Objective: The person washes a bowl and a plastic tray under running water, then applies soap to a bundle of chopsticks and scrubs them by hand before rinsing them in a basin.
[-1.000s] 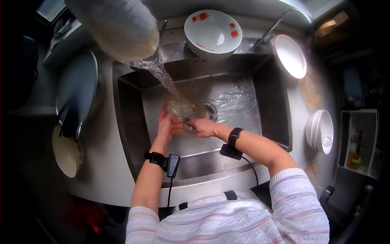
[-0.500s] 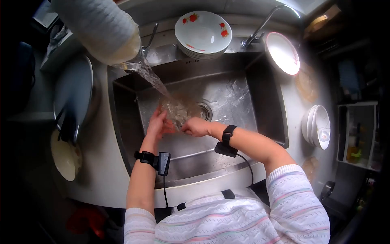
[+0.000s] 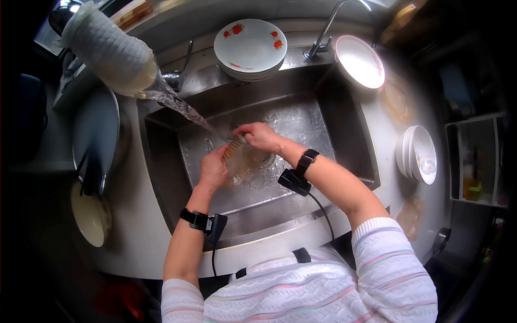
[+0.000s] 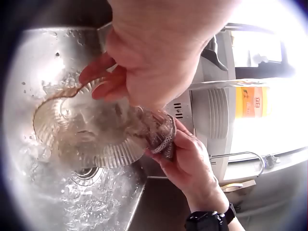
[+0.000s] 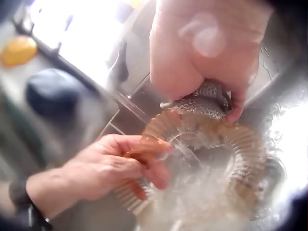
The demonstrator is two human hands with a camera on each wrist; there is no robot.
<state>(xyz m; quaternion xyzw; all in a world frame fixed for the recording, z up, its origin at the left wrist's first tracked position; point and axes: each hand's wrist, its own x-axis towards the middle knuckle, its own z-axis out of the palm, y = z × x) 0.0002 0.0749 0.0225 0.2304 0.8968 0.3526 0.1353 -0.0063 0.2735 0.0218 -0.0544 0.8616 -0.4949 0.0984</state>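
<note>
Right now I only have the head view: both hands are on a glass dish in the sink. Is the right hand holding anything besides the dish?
Observer: Yes. The right wrist view shows the right hand pinching a mesh scrubber against the rim of the glass dish.
Operator: And how does the left hand grip it?
Observer: In that same view, the left hand curls its fingers over the dish's ribbed edge on the opposite side.

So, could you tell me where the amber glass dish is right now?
In the head view the amber glass dish sits mid-sink, above the drain, held by the left hand while the right hand scrubs its upper rim.
</note>
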